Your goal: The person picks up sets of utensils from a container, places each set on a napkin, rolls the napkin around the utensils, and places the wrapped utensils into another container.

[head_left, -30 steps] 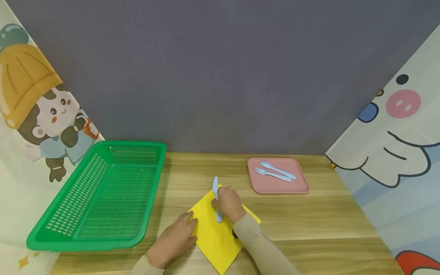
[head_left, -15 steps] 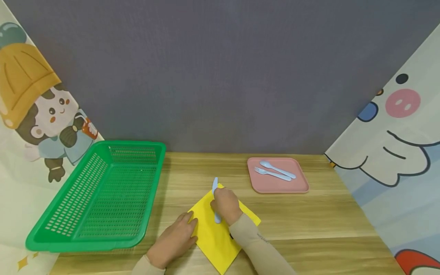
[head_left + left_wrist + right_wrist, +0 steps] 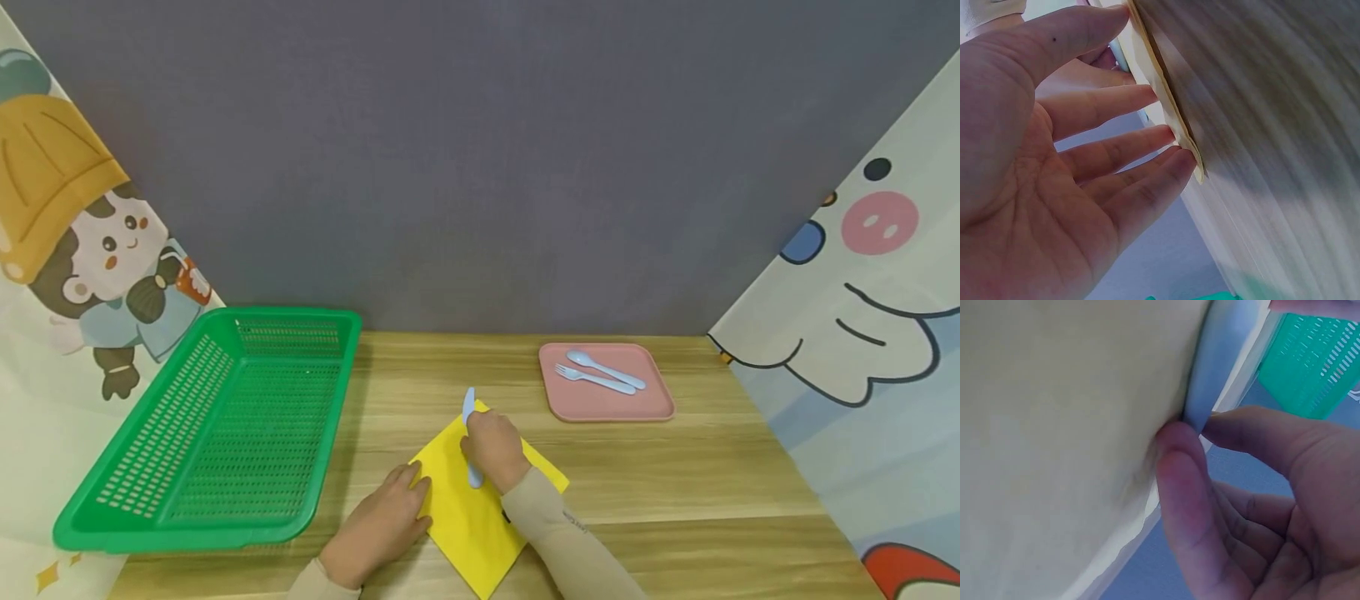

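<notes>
At yellow sheet [image 3: 472,533] (perhaps cloth), left hand [image 3: 380,527] touching, right hand [image 3: 495,450] pinching knife [image 3: 468,406]

A thin yellow sheet [image 3: 467,521] is lying cornerwise, like a diamond, on the wooden surface [image 3: 690,483], the left hand [image 3: 382,521] touching its left corner. Over its upper part, a light-blue knife [image 3: 468,406] is pointing its blade away, past the far corner, the right hand [image 3: 497,448] pinching its middle.

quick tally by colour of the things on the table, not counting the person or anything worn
Light blue: 3 (knife, fork, spoon)
Yellow: 1 (sheet)
Pink: 1 (tray)
Green: 1 (basket)
Total: 6
</notes>
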`<state>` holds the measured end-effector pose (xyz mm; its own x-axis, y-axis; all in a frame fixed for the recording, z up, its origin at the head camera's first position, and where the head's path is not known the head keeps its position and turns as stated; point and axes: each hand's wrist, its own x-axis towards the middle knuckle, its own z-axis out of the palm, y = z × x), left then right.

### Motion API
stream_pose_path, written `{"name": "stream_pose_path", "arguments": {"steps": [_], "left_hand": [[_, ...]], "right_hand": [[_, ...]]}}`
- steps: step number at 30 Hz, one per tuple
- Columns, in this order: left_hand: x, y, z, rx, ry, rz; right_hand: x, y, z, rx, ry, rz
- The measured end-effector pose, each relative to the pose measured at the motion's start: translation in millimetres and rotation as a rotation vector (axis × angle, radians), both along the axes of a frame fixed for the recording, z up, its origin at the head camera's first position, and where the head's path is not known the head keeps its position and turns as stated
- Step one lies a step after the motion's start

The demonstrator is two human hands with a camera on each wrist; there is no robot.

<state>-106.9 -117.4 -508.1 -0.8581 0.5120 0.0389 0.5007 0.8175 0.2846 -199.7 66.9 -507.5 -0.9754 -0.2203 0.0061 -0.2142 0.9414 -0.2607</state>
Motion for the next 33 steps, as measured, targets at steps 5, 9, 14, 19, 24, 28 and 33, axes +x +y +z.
{"name": "stream_pose_path", "arguments": {"steps": [5,9,14,19,24,28,33], "left_hand": [[-1.0,-1,-0.7,0.002,-0.008,0.003],[-0.2,-1,-0.2,0.006,0.003,-0.001],[-1.7,-1,0.0,0.011,0.072,0.004],[-8.8,6,6.2,0.016,0.182,-0.009],[-17.1,20,15.7,0.018,0.193,-0.054],[-22.7,32,17.5,-0.002,0.203,-0.083],[-31.5,51,21.2,-0.027,0.247,-0.137]], "right_hand": [[0.2,1,0.1,-0.041,-0.027,-0.001],[0.8,4,-0.3,-0.071,-0.066,-0.006],[3.7,14,1.7,-0.026,-0.032,0.021],[5.7,33,7.4,0.075,0.053,0.065],[5.4,60,9.8,0.076,0.104,0.099],[7.4,85,13.7,0.024,0.160,0.141],[6.6,114,16.5,0.033,0.225,0.132]]}}
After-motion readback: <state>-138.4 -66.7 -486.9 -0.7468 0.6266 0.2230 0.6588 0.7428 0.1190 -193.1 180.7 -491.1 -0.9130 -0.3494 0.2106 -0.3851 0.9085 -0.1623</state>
